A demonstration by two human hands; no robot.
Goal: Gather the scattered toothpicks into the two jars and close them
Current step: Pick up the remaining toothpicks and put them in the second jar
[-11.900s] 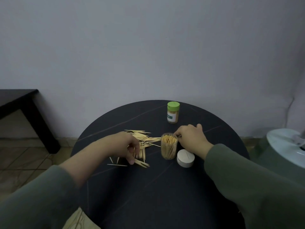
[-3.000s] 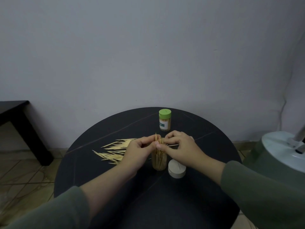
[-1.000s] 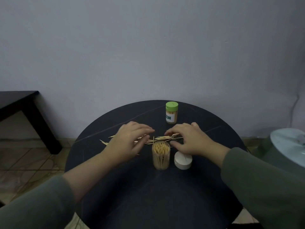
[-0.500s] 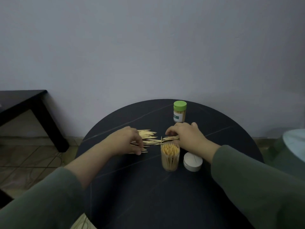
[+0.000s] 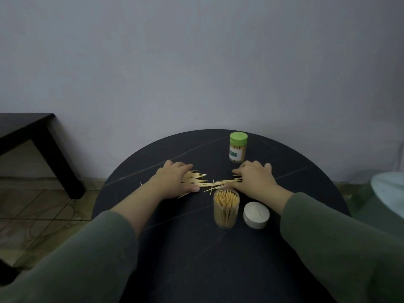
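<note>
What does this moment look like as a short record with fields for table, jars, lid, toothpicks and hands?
table: round, dark
open jar: upright, full of toothpicks
closed jar: green cap on, at the far side
white lid: lying right of the open jar
loose toothpicks: spread between the hands
left hand: flat on the toothpicks
right hand: flat on the toothpicks

Both hands cover part of the toothpicks (image 5: 202,181), perhaps many.

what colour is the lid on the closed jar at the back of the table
Light green: the screw-on lid tops the small labelled toothpick jar, clearest in the head view.
</note>
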